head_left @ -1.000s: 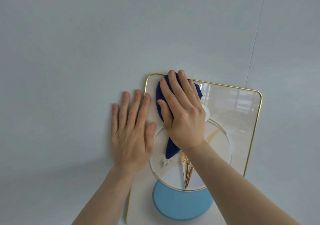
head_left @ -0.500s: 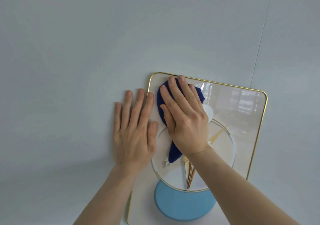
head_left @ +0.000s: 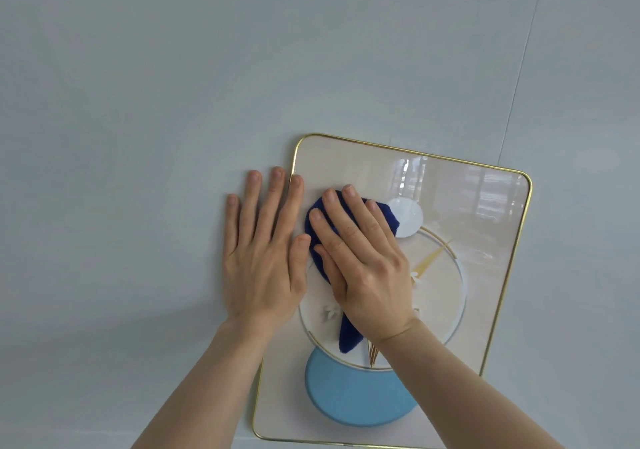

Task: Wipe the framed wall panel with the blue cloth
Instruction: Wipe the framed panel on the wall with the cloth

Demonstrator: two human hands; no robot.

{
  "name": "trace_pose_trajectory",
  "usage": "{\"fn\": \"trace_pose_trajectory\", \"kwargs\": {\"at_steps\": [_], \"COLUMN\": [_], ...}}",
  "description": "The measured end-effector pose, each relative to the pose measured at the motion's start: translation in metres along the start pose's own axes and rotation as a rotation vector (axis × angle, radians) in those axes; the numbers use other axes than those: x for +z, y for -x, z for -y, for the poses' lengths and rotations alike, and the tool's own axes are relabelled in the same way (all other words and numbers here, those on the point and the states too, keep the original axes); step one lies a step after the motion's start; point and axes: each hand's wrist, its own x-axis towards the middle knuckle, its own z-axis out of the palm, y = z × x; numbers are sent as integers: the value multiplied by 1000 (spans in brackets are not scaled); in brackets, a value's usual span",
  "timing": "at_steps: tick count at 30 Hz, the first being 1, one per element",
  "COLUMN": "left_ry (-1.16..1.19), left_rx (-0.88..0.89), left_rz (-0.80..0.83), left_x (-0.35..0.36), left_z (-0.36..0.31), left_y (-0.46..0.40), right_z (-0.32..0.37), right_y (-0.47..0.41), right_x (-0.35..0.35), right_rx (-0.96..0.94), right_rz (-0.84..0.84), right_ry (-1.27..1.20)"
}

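A glossy cream wall panel point(head_left: 485, 240) with a thin gold frame hangs on a pale wall; it shows a ringed circle, gold strokes and a light blue disc. My right hand point(head_left: 363, 261) lies flat on a dark blue cloth point(head_left: 349, 339), pressing it against the panel's left-centre; one tail of the cloth hangs below my palm. My left hand point(head_left: 263, 247) is spread flat, fingers together, across the panel's left frame edge and the wall beside it, holding nothing.
The pale grey-blue wall point(head_left: 173, 102) surrounds the panel. A thin vertical seam point(head_left: 519, 81) runs down the wall to the panel's upper right corner. Window reflections show on the panel's upper right glass.
My right hand and the blue cloth have slid down from the panel's top-left corner toward its middle. The left hand has stayed flat at the left edge.
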Motion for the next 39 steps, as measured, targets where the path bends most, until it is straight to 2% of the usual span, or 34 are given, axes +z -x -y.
{"fn": "trace_pose_trajectory", "kwargs": {"at_steps": [12, 20, 28, 34, 39], "left_ry": [12, 12, 7, 5, -6], "left_rx": [4, 0, 1, 1, 5], "left_rz": [-36, -58, -64, -76, -74], "left_x": [2, 3, 4, 4, 4], "left_z": [0, -1, 0, 0, 0], "left_y": [1, 1, 1, 2, 1], "right_z": [2, 10, 9, 14, 15], "right_y": [19, 69, 74, 111, 119], "right_x": [0, -11, -11, -20, -23], "right_rx": [-7, -51, -65, -150, -139], "right_rz": [11, 135, 135, 228, 254], "right_ry": [-6, -25, -32, -57, -78]}}
